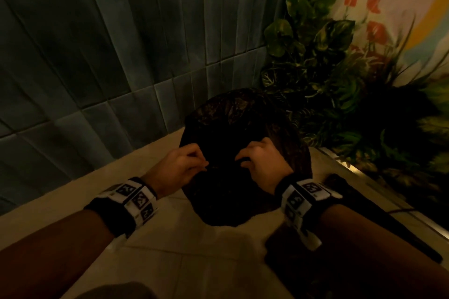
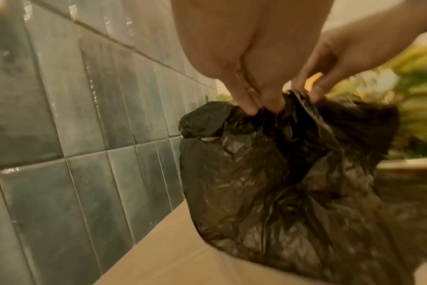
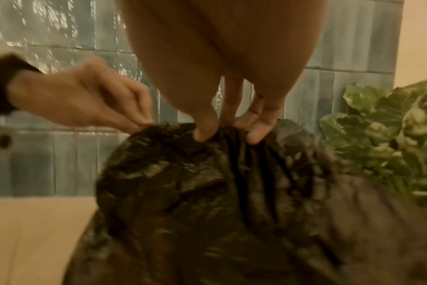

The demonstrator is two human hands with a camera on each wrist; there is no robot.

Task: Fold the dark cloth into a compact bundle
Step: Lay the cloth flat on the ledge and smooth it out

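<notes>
Tiled wall point(image 1: 97, 43) stands at your far left, with the pale floor point(image 1: 170, 250) running below it. Your left hand point(image 1: 181, 167) has fingertips and thumb pinched on the upper edge of the dark cloth point(image 1: 243, 128); the left wrist view shows the fingertips point(image 2: 251, 108) buried in a gathered fold. The material looks thin, crinkled and glossy, more like film than woven fabric, and I judge it will slip and spring back. It hangs between your hands, billowed, its lower part appearing to reach the floor; contact cannot be confirmed. Your right hand point(image 1: 263, 165) likewise pinches the same upper edge, close beside the left. The step in hand appears to be gathering the top edge for a first fold. Recommendation: press the trapped air out first, then bring the edge down in one even fold, keeping both pinches level. Potted plants point(image 1: 340, 68) stand close at your right; keep the loose side clear of their leaves.
</notes>
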